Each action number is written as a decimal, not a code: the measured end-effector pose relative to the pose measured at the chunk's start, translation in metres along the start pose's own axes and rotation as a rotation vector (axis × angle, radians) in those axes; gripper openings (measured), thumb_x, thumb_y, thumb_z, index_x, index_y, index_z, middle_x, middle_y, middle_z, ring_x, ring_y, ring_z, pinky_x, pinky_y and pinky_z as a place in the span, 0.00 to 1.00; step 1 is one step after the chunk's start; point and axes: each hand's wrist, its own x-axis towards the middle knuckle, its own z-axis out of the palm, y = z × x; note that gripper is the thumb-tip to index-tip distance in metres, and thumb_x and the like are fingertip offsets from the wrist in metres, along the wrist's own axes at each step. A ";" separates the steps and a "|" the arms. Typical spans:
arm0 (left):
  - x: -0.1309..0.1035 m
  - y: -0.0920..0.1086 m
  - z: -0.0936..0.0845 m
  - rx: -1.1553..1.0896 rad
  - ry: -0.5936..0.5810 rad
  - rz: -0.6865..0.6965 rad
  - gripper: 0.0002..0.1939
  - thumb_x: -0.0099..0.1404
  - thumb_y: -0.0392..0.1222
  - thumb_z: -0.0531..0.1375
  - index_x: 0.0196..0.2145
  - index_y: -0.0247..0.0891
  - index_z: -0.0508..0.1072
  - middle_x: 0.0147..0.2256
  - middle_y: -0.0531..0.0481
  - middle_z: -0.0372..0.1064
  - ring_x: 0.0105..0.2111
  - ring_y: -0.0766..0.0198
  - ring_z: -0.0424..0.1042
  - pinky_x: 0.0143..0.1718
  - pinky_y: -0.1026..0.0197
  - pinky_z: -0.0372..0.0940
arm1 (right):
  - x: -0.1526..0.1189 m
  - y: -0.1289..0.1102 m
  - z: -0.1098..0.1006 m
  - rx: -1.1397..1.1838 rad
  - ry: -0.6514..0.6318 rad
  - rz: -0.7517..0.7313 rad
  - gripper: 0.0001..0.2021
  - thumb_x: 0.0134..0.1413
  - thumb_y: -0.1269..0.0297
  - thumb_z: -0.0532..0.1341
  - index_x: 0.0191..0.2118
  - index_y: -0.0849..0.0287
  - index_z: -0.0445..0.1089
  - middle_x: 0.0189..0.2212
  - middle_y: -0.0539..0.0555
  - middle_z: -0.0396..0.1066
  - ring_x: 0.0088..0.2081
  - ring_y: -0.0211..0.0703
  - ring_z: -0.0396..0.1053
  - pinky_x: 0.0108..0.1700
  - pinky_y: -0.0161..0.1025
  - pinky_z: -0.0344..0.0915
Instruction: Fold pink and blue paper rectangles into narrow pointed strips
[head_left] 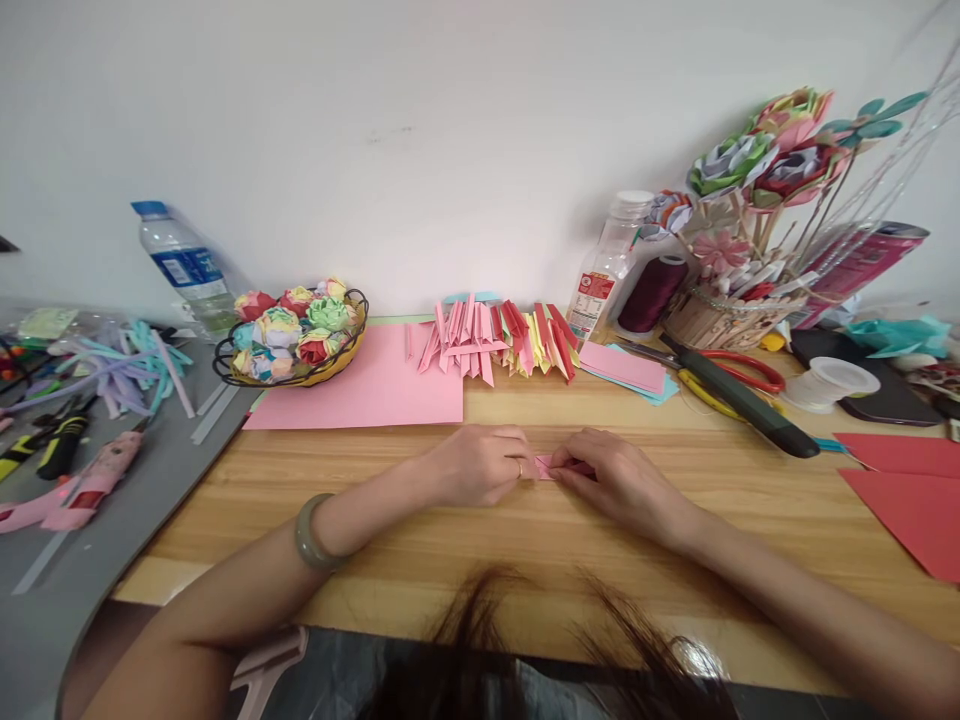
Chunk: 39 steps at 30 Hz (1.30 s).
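Observation:
A small folded piece of pink paper [544, 466] lies low over the wooden table [420, 560], between my two hands. My left hand [480, 465] is closed on its left end, fingers bent. From the other side my right hand [611, 475] pinches the right end between thumb and fingers. Part of the paper is hidden under the fingers. Behind the hands stand folded paper pieces [469, 340] in pink, with red and yellow ones [540, 340] beside them.
Pink sheets [360, 400] lie under a basket of paper flowers [300, 335]. To the right are small paper slips [622, 368], a dark-handled cutter [742, 395], red-handled scissors [750, 368] and red paper [907, 510]. A glue gun [94, 480] rests on the grey surface at left.

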 end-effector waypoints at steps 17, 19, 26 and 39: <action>-0.001 -0.003 0.008 0.095 -0.025 0.116 0.13 0.66 0.32 0.49 0.40 0.32 0.72 0.44 0.48 0.70 0.47 0.62 0.65 0.51 0.62 0.60 | -0.014 0.011 -0.013 -0.082 0.023 0.130 0.05 0.55 0.66 0.54 0.29 0.59 0.63 0.26 0.54 0.67 0.30 0.43 0.63 0.34 0.40 0.58; -0.004 -0.004 0.009 0.143 -0.055 0.143 0.14 0.65 0.31 0.49 0.42 0.33 0.72 0.46 0.49 0.70 0.47 0.62 0.65 0.50 0.61 0.61 | -0.015 0.018 -0.020 -0.058 -0.022 0.173 0.06 0.55 0.65 0.54 0.30 0.59 0.64 0.26 0.53 0.67 0.29 0.42 0.63 0.33 0.39 0.59; -0.009 0.002 0.013 0.249 -0.010 0.154 0.15 0.68 0.33 0.46 0.41 0.33 0.72 0.44 0.48 0.71 0.43 0.61 0.68 0.44 0.61 0.66 | -0.019 0.032 -0.039 0.034 -0.126 0.257 0.11 0.57 0.60 0.51 0.34 0.57 0.69 0.32 0.54 0.71 0.33 0.43 0.67 0.36 0.40 0.61; 0.007 0.013 0.010 -0.090 -0.154 -0.106 0.13 0.68 0.37 0.49 0.45 0.38 0.70 0.44 0.48 0.66 0.42 0.65 0.66 0.45 0.64 0.62 | -0.011 0.016 -0.020 0.131 -0.011 0.281 0.08 0.52 0.66 0.55 0.39 0.58 0.67 0.32 0.54 0.70 0.33 0.42 0.67 0.35 0.39 0.63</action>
